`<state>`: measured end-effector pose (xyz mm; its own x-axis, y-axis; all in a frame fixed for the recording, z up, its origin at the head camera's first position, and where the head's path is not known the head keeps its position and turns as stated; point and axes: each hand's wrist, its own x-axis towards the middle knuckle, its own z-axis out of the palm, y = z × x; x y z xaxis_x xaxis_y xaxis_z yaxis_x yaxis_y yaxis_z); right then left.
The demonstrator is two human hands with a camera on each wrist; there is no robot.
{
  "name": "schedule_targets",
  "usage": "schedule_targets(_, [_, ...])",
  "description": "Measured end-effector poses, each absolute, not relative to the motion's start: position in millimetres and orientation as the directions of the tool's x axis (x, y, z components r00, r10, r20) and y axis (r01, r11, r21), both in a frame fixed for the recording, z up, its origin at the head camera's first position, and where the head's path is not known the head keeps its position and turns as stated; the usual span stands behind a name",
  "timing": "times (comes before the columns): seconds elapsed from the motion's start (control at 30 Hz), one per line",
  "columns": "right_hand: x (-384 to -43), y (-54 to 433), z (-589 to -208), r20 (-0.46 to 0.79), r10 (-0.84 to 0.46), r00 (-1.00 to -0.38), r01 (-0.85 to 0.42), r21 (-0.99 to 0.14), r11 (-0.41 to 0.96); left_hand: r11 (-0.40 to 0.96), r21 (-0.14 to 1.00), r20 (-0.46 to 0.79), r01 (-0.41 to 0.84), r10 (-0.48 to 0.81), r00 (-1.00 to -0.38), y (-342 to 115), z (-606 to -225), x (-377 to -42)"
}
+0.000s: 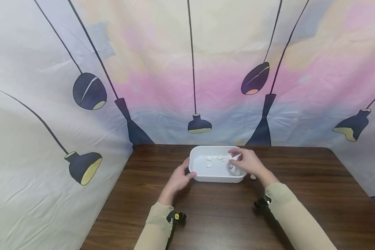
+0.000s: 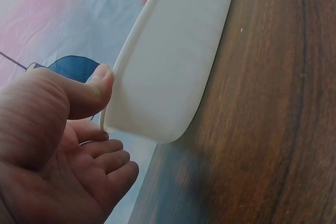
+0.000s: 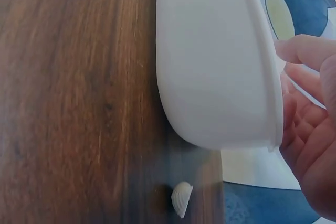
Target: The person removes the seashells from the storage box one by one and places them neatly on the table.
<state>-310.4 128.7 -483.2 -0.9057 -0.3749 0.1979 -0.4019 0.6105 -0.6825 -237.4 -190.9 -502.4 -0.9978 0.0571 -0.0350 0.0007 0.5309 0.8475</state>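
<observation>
A white rectangular tray (image 1: 217, 178) with rounded corners stands near the table's far edge. My left hand (image 1: 180, 177) grips its left end, the thumb against the rim in the left wrist view. Over the tray's right side, my right hand (image 1: 251, 162) pinches a small white piece (image 3: 281, 64), seemingly a seashell, mostly hidden by the fingers. Several small white shells (image 1: 208, 165) lie scattered on the tray's floor. Just outside its right end, one ribbed seashell (image 3: 181, 199) rests on the wood.
The dark wood-grain table (image 1: 218, 215) extends toward me and to both sides. Behind it hangs a pastel cloth (image 1: 162, 86) printed with dark lamps. Each wrist carries a small black camera (image 1: 262, 201).
</observation>
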Motion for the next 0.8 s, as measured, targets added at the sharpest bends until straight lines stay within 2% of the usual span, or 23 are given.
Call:
schedule_targets(0.37, [-302, 146, -490, 0.222, -0.274, -0.936, -0.343, -0.756, 0.558, 0.547, 0.837, -0.025, 0.012, 0.060, -0.998, -191, -502, -237])
schedule_targets(0.8, [-297, 152, -494, 0.241, -0.255, -0.936, -0.342, -0.789, 0.510, 0.551, 0.834, -0.023, 0.009, 0.051, -0.998, -190, -503, -237])
